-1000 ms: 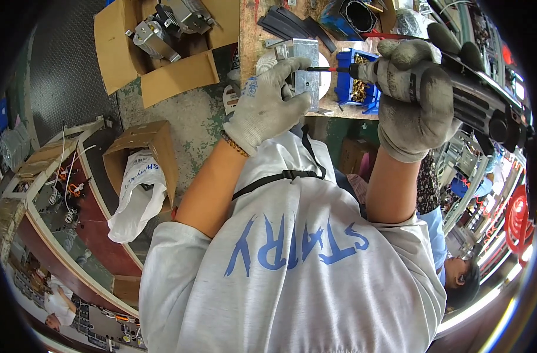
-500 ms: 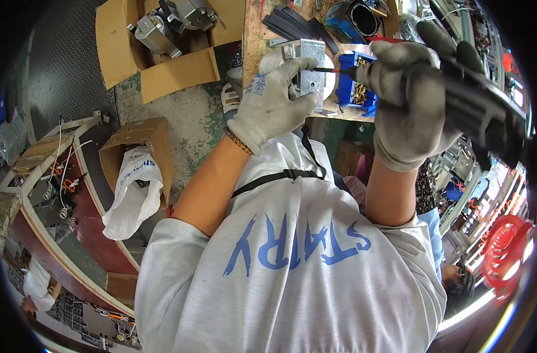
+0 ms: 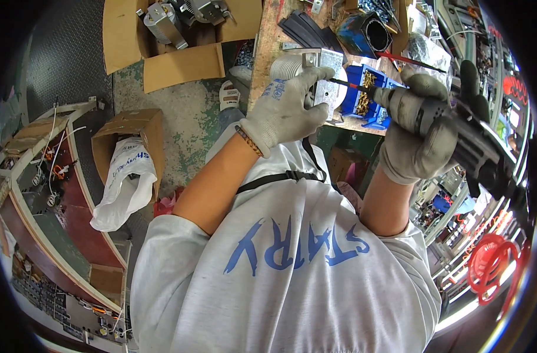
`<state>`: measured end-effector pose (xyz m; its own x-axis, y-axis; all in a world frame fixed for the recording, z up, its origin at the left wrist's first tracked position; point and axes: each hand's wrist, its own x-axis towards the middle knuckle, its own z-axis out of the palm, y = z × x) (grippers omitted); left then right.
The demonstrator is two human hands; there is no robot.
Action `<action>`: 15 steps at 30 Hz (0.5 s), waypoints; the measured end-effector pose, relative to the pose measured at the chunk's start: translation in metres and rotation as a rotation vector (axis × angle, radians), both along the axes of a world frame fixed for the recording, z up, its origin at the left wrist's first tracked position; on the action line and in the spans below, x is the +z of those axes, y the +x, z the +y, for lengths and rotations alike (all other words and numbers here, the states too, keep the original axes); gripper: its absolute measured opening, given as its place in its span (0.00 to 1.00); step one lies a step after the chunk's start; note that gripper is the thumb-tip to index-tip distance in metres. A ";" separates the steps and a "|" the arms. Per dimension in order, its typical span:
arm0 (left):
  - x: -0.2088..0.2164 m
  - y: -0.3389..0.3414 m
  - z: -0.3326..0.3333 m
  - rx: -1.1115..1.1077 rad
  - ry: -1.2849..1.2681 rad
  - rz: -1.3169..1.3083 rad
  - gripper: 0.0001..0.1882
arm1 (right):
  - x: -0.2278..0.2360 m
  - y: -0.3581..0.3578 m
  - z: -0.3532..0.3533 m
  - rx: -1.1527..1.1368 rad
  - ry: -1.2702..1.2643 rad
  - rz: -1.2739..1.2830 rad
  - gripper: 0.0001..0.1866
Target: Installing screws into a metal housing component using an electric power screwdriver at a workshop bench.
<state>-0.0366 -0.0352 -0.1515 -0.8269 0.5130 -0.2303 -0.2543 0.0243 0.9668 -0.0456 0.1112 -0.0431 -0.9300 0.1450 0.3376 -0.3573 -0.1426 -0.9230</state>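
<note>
My left hand [image 3: 283, 109], in a pale knit glove, grips a silver metal bracket [image 3: 327, 88] at the table's near edge. Its index finger and thumb lie at the plate's left side. A ribbed whitish cylinder [image 3: 285, 67] sits against the bracket's left, and a white round part shows behind its right. My right hand [image 3: 418, 147], gloved too, is closed round a black power screwdriver [image 3: 424, 115] held almost level. The driver's long bit [image 3: 352, 86] points left, its tip at the bracket's face. Whether a screw sits at the tip is too small to tell.
Blue bins [image 3: 357, 97] of brass-coloured screws stand just right of the bracket. Behind lie black strips [image 3: 307, 29] and a blue hollow housing [image 3: 365, 34]. At left, an open carton [image 3: 183, 67] holds finned metal parts. A red coiled hose [image 3: 492, 267] hangs at right.
The view has shifted, so the bench sits slightly further right and lower. My right hand and the screwdriver have tilted a little, the bit still at the bracket. My left hand keeps its grip.
</note>
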 end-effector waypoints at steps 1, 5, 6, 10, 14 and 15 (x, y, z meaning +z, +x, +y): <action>0.000 -0.001 -0.001 0.005 0.001 -0.002 0.30 | 0.000 -0.001 -0.001 0.005 0.001 -0.002 0.28; 0.006 -0.003 -0.004 -0.045 0.041 -0.151 0.30 | -0.001 0.006 0.000 -0.161 0.024 0.006 0.33; 0.006 -0.004 -0.004 -0.061 0.041 -0.177 0.30 | 0.000 0.003 0.000 -0.166 0.027 0.008 0.33; 0.007 -0.002 -0.004 -0.070 0.038 -0.143 0.30 | 0.002 0.000 0.005 -0.022 0.064 0.129 0.25; 0.003 0.000 0.001 0.036 -0.051 0.059 0.28 | 0.020 0.008 0.031 0.218 -0.005 0.075 0.30; 0.008 0.000 -0.001 0.020 -0.142 0.092 0.27 | 0.027 0.010 0.036 0.324 -0.057 0.043 0.31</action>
<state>-0.0366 -0.0362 -0.1439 -0.8574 0.4641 -0.2225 -0.1669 0.1583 0.9732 -0.0358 0.1475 -0.0164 -0.9161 -0.1362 0.3770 -0.3230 -0.3064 -0.8954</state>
